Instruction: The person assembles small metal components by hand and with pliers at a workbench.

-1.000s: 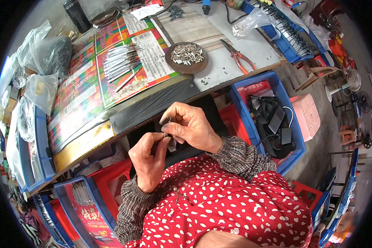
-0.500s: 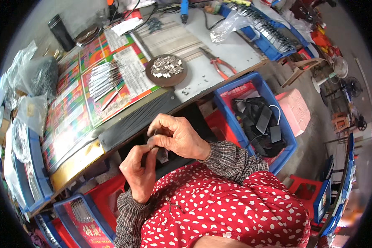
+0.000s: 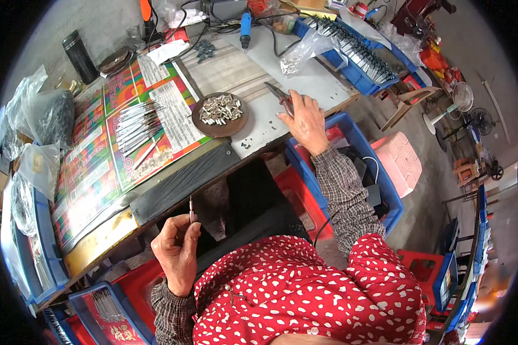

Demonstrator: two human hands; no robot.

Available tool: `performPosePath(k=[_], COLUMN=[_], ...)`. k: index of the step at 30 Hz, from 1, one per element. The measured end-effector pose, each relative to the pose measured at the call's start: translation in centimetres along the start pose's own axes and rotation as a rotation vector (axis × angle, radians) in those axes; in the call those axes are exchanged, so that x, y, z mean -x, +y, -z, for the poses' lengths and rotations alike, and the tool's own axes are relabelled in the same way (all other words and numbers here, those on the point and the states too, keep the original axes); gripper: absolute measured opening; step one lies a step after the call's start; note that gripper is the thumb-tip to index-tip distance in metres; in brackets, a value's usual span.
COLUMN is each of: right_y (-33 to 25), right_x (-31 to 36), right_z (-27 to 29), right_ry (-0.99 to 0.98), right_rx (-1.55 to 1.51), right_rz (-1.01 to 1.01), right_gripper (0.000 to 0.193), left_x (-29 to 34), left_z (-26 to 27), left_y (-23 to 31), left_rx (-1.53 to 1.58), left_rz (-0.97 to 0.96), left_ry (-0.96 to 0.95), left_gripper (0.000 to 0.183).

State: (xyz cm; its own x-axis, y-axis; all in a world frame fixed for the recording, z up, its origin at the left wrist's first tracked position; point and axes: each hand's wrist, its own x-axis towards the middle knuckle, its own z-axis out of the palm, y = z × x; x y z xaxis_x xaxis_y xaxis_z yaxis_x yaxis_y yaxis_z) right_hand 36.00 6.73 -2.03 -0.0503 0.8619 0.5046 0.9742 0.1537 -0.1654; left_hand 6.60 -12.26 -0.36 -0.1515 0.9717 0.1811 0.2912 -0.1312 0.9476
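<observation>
My left hand (image 3: 177, 253), near the table's front edge, pinches a slim, pen-like piece (image 3: 192, 211) between thumb and fingers. Its thin metallic tip points up, away from me; what it is exactly is too small to tell. Over at the table's right side, my right hand (image 3: 308, 125) has its fingers closed around the red handles of a pair of pliers (image 3: 275, 89). The jaws lie toward the far left, and the hand hides most of the handles. Between the hands stands a round brown dish (image 3: 239, 129) with many small metal pieces (image 3: 220, 109).
Several thin pale rods (image 3: 135, 129) lie on colourful printed board (image 3: 89, 158) at the left. A blue handheld tool (image 3: 246, 30) is at the back. Blue bins (image 3: 394, 215) sit beside the table at right and lower left. A pink box (image 3: 398, 164) stands beyond.
My hands, together earlier over the front edge, have separated. The right went far and right to grip the pliers; the left moved slightly nearer with the slim piece now showing.
</observation>
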Motion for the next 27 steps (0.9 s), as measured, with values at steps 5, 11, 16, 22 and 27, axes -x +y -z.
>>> performPosePath(k=[5, 11, 16, 22, 27], right_y=[0.2, 0.0, -3.7, -8.1, -9.1], right_x=[-0.6, 1.2, 4.9, 8.6, 9.9], right_z=[-1.5, 0.6, 6.2, 7.3, 6.2], right_ry=[0.082, 0.215, -0.078, -0.658, -0.543], right_rx=[0.028, -0.646, -1.172, -1.121, -1.006], right_rz=[0.009, -0.171, -0.095, 0.257, 0.419], right_gripper=[0.05, 0.034, 0.025, 0.02, 0.025], left_x=[0.0, -0.1, -0.1, 0.5, 0.7], left_z=[0.1, 0.4, 0.7, 0.9, 1.5], left_y=[0.0, -0.2, 0.7, 0.7, 0.7], left_rx=[-0.001, 0.075, 0.165, 0.197, 0.201], left_rz=[0.018, 0.082, 0.13, 0.104, 0.082], left_ry=[-0.014, -0.038, -0.06, -0.05, -0.06], left_gripper=[0.007, 0.012, 0.012, 0.016, 0.016])
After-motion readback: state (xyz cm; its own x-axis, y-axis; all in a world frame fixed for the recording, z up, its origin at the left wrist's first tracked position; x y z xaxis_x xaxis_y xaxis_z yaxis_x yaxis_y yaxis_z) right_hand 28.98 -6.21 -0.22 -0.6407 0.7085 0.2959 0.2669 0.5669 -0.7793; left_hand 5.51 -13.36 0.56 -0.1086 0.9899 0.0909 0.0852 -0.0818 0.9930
